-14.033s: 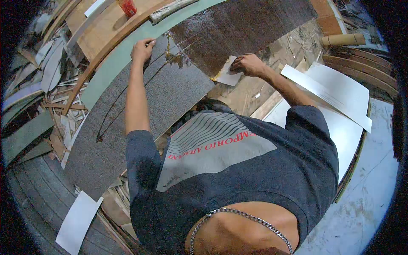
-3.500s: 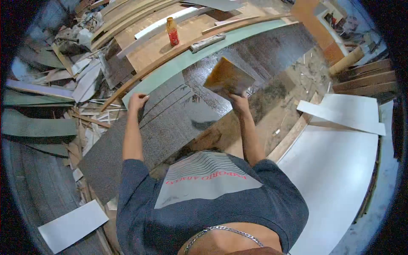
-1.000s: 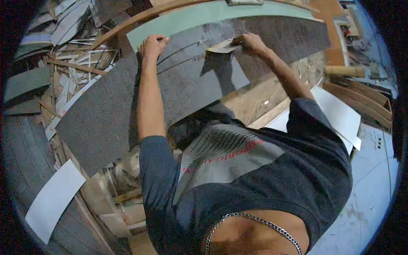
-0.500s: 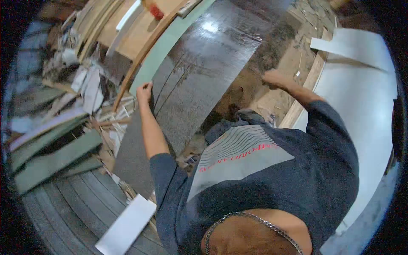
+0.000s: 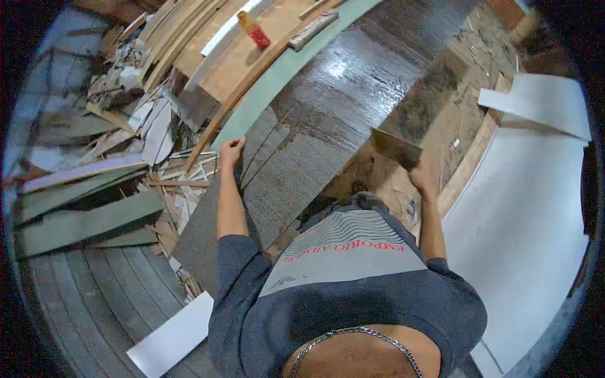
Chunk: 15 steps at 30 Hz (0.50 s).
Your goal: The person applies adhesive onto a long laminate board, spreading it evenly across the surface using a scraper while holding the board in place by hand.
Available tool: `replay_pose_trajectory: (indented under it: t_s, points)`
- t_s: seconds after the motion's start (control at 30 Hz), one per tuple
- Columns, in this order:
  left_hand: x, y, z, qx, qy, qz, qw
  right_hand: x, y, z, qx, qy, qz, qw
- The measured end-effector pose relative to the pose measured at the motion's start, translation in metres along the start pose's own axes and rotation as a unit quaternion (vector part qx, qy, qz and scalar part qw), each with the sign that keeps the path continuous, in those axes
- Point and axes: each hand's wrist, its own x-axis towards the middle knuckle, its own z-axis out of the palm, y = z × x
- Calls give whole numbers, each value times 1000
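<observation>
A long dark board (image 5: 283,170) runs diagonally across the bench, its upper part coated with something wet and glossy. At the board's left edge, my left hand (image 5: 232,153) has curled, closed fingers beside the pale green strip (image 5: 258,104); whether they pinch anything is hidden. My right hand (image 5: 426,178) is wrapped round a flat, brownish spreader (image 5: 396,148) with a wide straight edge. The spreader is near the board's right edge, over the stained wooden surface (image 5: 419,116). Dark streaks (image 5: 265,148) mark the drier part of the board near my left hand.
A red and yellow bottle (image 5: 255,31) stands beyond a wooden strip (image 5: 220,120). Scrap pieces (image 5: 157,132) and green boards (image 5: 94,220) pile up at left. A large white sheet (image 5: 523,208) lies at right, with a white offcut (image 5: 173,334) at lower left.
My right arm has drawn in and down, and the spreader in the hand now shows clearly. My left hand stays by the board's left edge. The whole view has shifted slightly.
</observation>
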Motion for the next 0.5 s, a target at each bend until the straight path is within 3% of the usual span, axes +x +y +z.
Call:
replay_pose_trajectory:
  t_s: [0.07, 0.13, 0.17, 0.23, 0.3, 0.37, 0.43, 0.5]
  points:
    - [-6, 16, -7, -18, -32, 34, 999, 38, -40, 52, 67, -150, -103, 981]
    - [-16, 25, -21, -5, -16, 69, 997, 65, -75, 116, -38, -162, -240, 956]
    - [-26, 30, -30, 21, -10, 107, 994, 76, -100, 140, -170, -162, -326, 916]
    - [-36, 27, -46, 12, -13, 75, 997, 106, -100, 193, -301, -141, -458, 825]
    - [-37, -7, -57, 73, -27, 79, 994, 126, -104, 231, -348, -136, -500, 781]
    - [-52, -13, -64, 47, -23, 59, 997, 137, -105, 252, -374, -155, -512, 758]
    - [-49, -31, -62, 19, -45, -22, 999, 142, -107, 272, -397, -165, -518, 739]
    - [-53, -33, -60, 42, -21, 11, 999, 145, -104, 282, -415, -172, -507, 736]
